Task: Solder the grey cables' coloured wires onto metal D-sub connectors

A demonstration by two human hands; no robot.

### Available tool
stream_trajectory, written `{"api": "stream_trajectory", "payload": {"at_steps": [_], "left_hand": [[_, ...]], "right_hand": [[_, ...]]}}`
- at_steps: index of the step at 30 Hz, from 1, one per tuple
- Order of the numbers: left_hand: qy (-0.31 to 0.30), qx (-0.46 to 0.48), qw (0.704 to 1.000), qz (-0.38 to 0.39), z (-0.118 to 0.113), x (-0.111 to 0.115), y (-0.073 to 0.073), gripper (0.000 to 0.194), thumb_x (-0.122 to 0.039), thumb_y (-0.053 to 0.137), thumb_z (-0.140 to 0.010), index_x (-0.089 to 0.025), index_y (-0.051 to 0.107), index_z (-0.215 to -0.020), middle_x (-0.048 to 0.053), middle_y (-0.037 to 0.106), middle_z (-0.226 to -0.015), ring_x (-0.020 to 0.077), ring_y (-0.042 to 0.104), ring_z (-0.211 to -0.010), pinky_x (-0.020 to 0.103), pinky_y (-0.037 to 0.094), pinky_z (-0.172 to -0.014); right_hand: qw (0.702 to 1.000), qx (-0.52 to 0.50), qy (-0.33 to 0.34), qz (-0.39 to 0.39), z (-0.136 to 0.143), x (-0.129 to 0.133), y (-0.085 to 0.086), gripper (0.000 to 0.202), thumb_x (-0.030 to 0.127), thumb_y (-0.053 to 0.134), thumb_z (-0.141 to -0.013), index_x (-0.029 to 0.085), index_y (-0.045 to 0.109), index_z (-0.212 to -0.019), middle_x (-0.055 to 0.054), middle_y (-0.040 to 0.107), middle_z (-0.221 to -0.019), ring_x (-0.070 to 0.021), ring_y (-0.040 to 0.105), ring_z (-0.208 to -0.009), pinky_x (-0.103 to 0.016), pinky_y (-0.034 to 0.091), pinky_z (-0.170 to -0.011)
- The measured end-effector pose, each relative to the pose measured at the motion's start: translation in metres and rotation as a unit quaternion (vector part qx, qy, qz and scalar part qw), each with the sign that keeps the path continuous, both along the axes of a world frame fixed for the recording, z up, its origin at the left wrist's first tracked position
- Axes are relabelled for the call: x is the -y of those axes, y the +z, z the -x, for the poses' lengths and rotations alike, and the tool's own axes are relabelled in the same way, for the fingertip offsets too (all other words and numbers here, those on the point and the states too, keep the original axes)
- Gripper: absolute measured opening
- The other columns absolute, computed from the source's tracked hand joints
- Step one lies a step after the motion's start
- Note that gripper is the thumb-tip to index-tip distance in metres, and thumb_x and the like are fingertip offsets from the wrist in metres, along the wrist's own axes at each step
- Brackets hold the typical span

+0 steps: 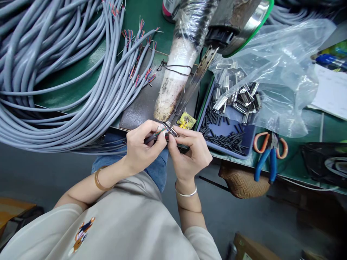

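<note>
At the table's front edge, my left hand [143, 146] pinches the end of a grey cable [150, 138], its thin coloured wires fanned out at the fingertips. Something white covers a fingertip of that hand. My right hand [191, 153] grips a small metal multi-pin connector [172, 130] between thumb and fingers. The wires meet or nearly meet the connector; the exact contact is hidden by fingers. Just above, a perforated metal shaft [202, 66], seemingly a soldering iron, slants down toward the connector. A yellow sponge-like piece [187, 120] lies beside it.
Grey cables [108, 90] with stripped ends fill the left. A plastic-wrapped white tube [177, 68] leans above my hands. At right, a blue tray [235, 155] holds black sleeves [221, 141] and metal connectors [248, 99] under a clear bag [292, 79]. Blue-handled pliers [262, 162] overhang the edge.
</note>
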State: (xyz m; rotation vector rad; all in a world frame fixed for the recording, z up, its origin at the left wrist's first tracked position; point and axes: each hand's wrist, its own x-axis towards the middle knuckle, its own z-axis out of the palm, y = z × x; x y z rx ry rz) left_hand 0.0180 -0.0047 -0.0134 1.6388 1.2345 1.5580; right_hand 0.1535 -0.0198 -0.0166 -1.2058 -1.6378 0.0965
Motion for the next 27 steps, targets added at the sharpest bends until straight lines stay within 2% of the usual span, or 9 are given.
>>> {"api": "stream_trajectory", "payload": {"at_steps": [5, 16, 23, 27], "left_hand": [[-0.001, -0.017, 1.000, -0.015, 0.0020, -0.0014, -0.0015, 0.008, -0.015, 0.071, -0.087, -0.018, 0.065, -0.082, -0.003, 0.070, -0.071, 0.0042, 0.055, -0.049, 0.014, 0.044, -0.048], [0.019, -0.018, 0.999, -0.019, -0.0024, -0.0039, -0.0013, 0.013, -0.010, 0.068, -0.085, -0.019, 0.060, -0.079, -0.006, 0.063, -0.067, 0.0026, 0.046, -0.045, 0.015, 0.037, -0.045], [0.025, -0.015, 0.999, -0.038, -0.0041, -0.0056, 0.0028, 0.013, -0.011, 0.068, -0.086, -0.019, 0.061, -0.080, -0.005, 0.066, -0.069, 0.0042, 0.051, -0.049, 0.016, 0.040, -0.048], [0.006, 0.009, 1.000, 0.020, -0.0019, -0.0024, 0.0029, 0.011, -0.013, 0.069, -0.086, -0.019, 0.063, -0.079, -0.004, 0.064, -0.066, 0.0050, 0.051, -0.050, 0.016, 0.041, -0.048]], "right_hand": [[1.000, -0.013, 0.008, 0.017, -0.0009, -0.0005, -0.0016, 0.017, 0.012, 0.077, -0.088, 0.024, 0.065, -0.087, 0.001, 0.080, -0.097, -0.0163, 0.077, -0.088, -0.030, 0.064, -0.076], [1.000, -0.003, 0.000, 0.005, -0.0006, -0.0027, -0.0017, 0.018, 0.011, 0.079, -0.087, 0.024, 0.067, -0.089, 0.000, 0.081, -0.100, -0.0155, 0.077, -0.088, -0.029, 0.064, -0.076], [1.000, 0.019, -0.014, -0.009, 0.0003, -0.0047, 0.0026, 0.017, 0.014, 0.081, -0.087, 0.025, 0.071, -0.093, 0.000, 0.081, -0.104, -0.0168, 0.078, -0.089, -0.030, 0.066, -0.079], [0.998, 0.057, -0.005, -0.029, -0.0019, 0.0022, -0.0013, 0.016, 0.013, 0.079, -0.088, 0.024, 0.069, -0.094, -0.002, 0.081, -0.108, -0.0158, 0.079, -0.090, -0.026, 0.065, -0.079]]}}
